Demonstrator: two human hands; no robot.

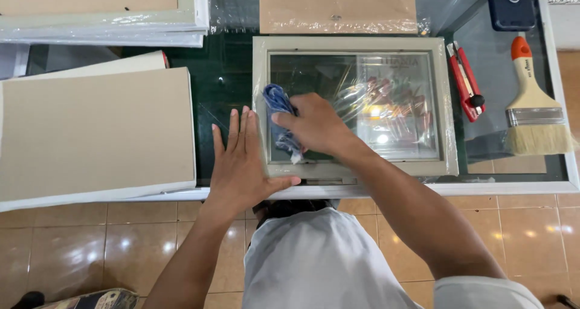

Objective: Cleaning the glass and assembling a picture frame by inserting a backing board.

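A glass-topped table (229,79) with a white rim stands on a tan tiled floor (78,248), and the person leans over its near edge. In the middle of the table lies a pale frame (447,103), its glass pane (326,73) facing up and catching glare from a sheet of clear wrap. The right hand (314,125) rests on the pane toward 9 o'clock within the frame, fingers closed around a bunched blue cloth (279,106) and pressing it against the glass. The left hand (238,164) lies flat, fingers spread, at the frame's 8 o'clock corner, thumb on the frame's lower rail and palm over the table edge; it grips nothing.

At 12 o'clock from the frame sits a brown board (335,7) wrapped in plastic. At 3 o'clock lies a red knife (465,82), and beyond it a wide brush (534,103) with an orange-tipped handle, bristles pointing toward the person. A dark case (510,4) sits at 1 o'clock. Grey boards (96,134) are stacked at 9 o'clock, and more wrapped frames (103,13) lie at 10 o'clock. What the case holds cannot be told.
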